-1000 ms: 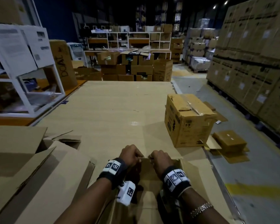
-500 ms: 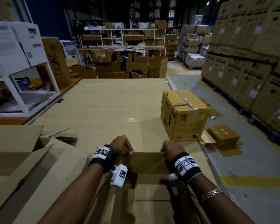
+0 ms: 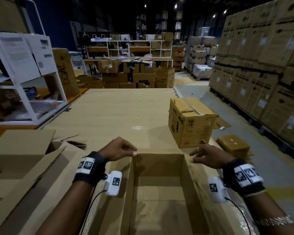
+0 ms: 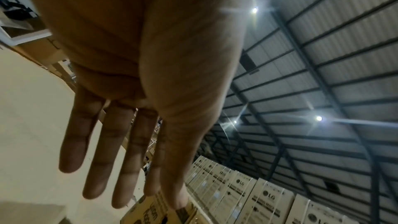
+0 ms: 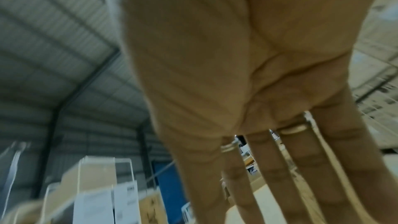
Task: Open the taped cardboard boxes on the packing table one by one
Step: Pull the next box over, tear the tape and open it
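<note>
An open cardboard box [image 3: 158, 167] stands right in front of me, with its side flaps folded outward and its brown inside showing. My left hand [image 3: 124, 150] hovers at the box's far left corner, thumb tip near the rim. My right hand [image 3: 205, 156] is at the far right corner with its fingers spread. In the wrist views, the left hand [image 4: 120, 142] and the right hand [image 5: 280, 168] both have straight fingers and hold nothing. A taped cardboard box [image 3: 190, 121] stands shut on the table's right side, beyond my right hand.
The table [image 3: 117, 112] is covered in cardboard. An opened box [image 3: 24, 158] with raised flaps sits at my left. A white shelf frame [image 3: 24, 92] borders the table's left side. Flattened cartons [image 3: 232, 146] lie on the floor at the right, with tall stacked cartons [image 3: 261, 65] beyond.
My hands moved apart from the middle of the box's far edge to its two far corners. They let go, and the flaps now lie spread with the box open.
</note>
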`<state>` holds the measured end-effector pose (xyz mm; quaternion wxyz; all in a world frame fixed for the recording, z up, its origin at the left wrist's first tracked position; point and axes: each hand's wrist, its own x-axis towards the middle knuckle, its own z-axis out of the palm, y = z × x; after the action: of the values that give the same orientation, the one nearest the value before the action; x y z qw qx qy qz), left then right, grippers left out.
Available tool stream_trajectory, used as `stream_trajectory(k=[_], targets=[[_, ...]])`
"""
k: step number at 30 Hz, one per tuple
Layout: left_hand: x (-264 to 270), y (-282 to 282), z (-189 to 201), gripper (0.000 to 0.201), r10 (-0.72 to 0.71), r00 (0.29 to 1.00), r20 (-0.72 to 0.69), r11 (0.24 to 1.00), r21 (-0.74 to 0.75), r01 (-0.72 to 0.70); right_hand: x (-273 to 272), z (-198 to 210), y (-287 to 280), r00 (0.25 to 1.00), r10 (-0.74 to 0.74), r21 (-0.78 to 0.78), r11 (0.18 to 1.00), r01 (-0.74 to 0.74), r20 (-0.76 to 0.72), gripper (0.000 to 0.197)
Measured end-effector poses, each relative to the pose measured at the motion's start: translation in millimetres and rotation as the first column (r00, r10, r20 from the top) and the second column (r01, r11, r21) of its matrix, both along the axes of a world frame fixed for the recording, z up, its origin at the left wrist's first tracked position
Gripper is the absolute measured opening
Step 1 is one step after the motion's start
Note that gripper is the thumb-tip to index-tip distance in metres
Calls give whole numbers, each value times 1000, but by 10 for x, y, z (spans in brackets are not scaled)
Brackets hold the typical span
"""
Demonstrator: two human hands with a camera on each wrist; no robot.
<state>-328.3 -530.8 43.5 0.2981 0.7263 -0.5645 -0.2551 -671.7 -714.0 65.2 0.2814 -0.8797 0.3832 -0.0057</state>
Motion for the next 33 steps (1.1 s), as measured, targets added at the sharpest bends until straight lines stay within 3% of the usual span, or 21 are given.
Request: stream_trajectory(k=[4, 8, 13, 17, 20, 23, 27, 30, 33], targets=[[-131, 533, -161, 34, 38, 991, -126, 999, 13, -37, -408, -161, 357, 999, 6, 55, 998, -4, -37, 34], [-263, 1087, -373, 68, 161, 967, -197, 987, 56, -153, -633, -324, 831, 996, -55, 235, 971, 36, 73, 37], [-438, 1603, -687, 66, 246, 945, -218, 969, 96, -230, -849, -579, 1296, 969, -142, 272, 959, 84, 201, 42], [-574, 1869, -1023, 88, 332, 883, -333, 943, 109, -313, -1061, -992, 1591, 844, -380, 331, 907, 260, 379, 62], [-650, 1991, -1200, 100, 358, 827, -433, 929, 76, -363, -1173, -1183, 1690, 750, -534, 348, 840, 416, 391, 74], [-739, 2084, -1198, 93, 380, 787, -487, 915, 70, -398, -1259, -1224, 1700, 694, -634, 351, 771, 532, 341, 72], [-775, 2207, -1062, 63, 422, 781, -459, 877, -12, -480, -1279, -1155, 1726, 599, -721, 500, 684, 532, 349, 65], [-814, 2249, -834, 38, 523, 754, -398, 799, -81, -596, -1304, -979, 1736, 552, -693, 443, 721, 534, 463, 46], [-912, 2210, -546, 24, 500, 752, -430, 783, -145, -604, -1301, -735, 1785, 543, -614, 401, 787, 468, 572, 27]])
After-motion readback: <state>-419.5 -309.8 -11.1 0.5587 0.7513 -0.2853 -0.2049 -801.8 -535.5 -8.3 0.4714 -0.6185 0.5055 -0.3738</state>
